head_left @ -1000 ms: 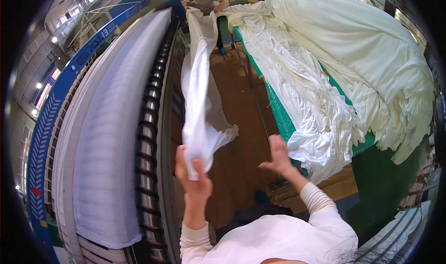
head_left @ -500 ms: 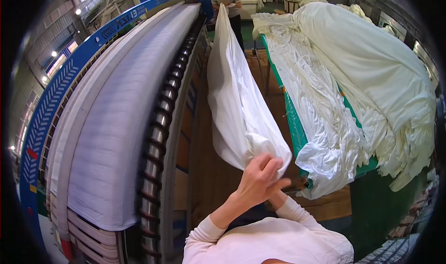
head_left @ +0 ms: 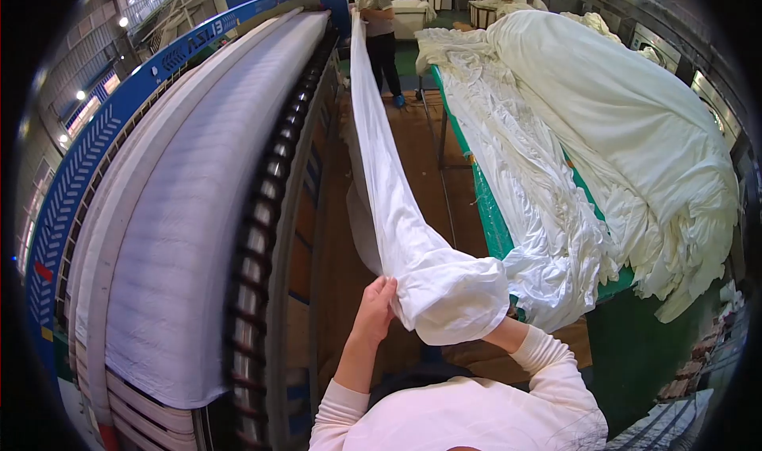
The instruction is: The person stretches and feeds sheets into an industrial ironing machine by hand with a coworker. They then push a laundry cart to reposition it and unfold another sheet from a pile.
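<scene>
A long white sheet (head_left: 397,205) stretches away from me in a narrow, gathered length. My left hand (head_left: 376,306) is closed on its near left edge, fingers and thumb pinching the fabric. At the near right, the sheet bulges into a loose fold that covers my right hand. Only the right wrist and forearm show below that fold, so the fingers' grip is hidden. The far end of the cloth is held up by a co-worker (head_left: 377,22) standing at the back.
Along my left runs a blue-framed ironing machine (head_left: 178,205), with a pale cloth on its bed and a dark spiral-wrapped roller (head_left: 266,205). On my right, a green table (head_left: 494,213) bears crumpled white linen (head_left: 528,165) and a large white heap (head_left: 619,102).
My hands, close together before, are now apart: the left moved left to the sheet's edge, the right went under the fold. The co-worker has turned and shifted slightly left.
</scene>
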